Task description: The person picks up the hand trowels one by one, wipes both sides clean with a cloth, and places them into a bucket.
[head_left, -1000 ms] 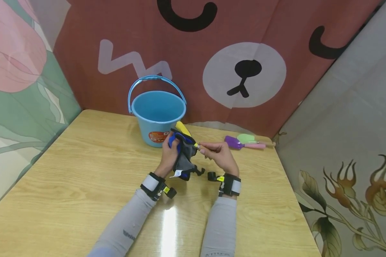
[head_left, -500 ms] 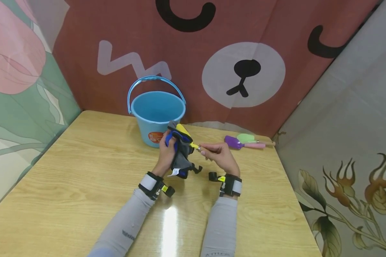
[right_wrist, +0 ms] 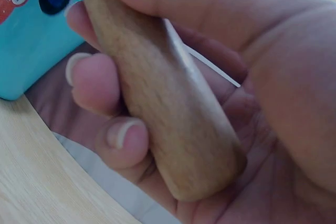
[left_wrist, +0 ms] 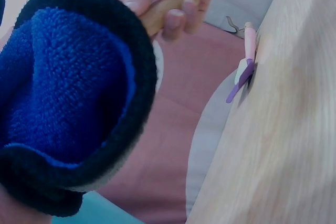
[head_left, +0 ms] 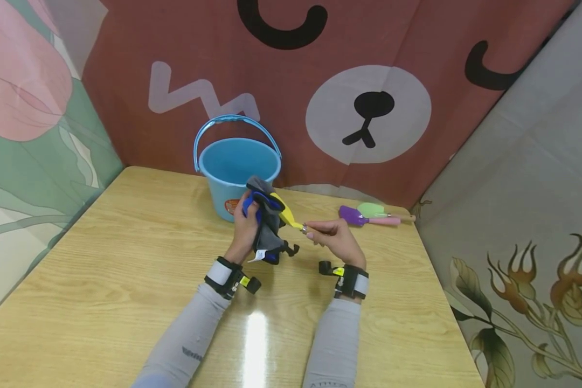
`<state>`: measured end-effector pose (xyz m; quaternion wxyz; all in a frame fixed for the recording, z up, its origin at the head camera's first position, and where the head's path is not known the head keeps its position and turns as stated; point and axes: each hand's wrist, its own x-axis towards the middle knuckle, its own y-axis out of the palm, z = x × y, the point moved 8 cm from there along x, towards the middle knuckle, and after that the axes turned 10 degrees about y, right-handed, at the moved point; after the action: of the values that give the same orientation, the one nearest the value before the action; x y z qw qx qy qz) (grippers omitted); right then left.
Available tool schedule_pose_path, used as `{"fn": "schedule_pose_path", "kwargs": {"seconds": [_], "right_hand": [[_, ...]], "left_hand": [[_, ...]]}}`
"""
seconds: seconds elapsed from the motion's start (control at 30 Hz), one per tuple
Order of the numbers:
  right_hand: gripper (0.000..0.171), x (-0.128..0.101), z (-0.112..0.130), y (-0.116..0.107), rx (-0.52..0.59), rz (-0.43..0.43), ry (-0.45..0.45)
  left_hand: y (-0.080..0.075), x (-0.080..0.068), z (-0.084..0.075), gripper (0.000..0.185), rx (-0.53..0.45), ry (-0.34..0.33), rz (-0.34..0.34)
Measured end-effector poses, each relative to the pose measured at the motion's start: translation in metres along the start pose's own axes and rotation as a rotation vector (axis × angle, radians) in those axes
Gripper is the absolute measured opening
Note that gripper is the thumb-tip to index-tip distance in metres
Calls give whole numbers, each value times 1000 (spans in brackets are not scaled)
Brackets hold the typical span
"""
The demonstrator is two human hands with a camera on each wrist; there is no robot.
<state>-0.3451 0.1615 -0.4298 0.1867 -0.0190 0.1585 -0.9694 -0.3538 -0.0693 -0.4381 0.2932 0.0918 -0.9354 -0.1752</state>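
Note:
My left hand (head_left: 246,222) grips a blue and black cloth (head_left: 267,226) bunched round the yellow blade (head_left: 285,213) of a small trowel. In the left wrist view the cloth (left_wrist: 68,103) fills the left side, blue fleece inside a black edge. My right hand (head_left: 332,237) holds the trowel's wooden handle (right_wrist: 157,98), fingers curled round it. Both hands hover just above the wooden table (head_left: 102,280), in front of the blue bucket (head_left: 237,172).
A purple trowel (head_left: 351,215) and a green one (head_left: 373,209) with pink handles lie at the table's far right, near the edge; they also show small in the left wrist view (left_wrist: 242,74). Printed curtains close in the back and both sides.
The cloth in my left hand has slid up and away along the yellow blade toward the bucket. My right hand has stayed nearly in place on the handle.

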Motion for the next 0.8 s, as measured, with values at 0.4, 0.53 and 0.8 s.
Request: {"fn": "schedule_pose_path", "kwargs": {"seconds": [0.4, 0.53, 0.8], "right_hand": [[26, -8, -10, -9, -37, -28, 25], [27, -8, -13, -10, -47, -49, 43], [29, -8, -11, -16, -60, -134, 71]], "left_hand": [[-13, 9, -23, 52, -48, 135, -1], [-15, 11, -28, 43, -69, 150, -8], [-23, 15, -35, 34, -78, 163, -29]]}}
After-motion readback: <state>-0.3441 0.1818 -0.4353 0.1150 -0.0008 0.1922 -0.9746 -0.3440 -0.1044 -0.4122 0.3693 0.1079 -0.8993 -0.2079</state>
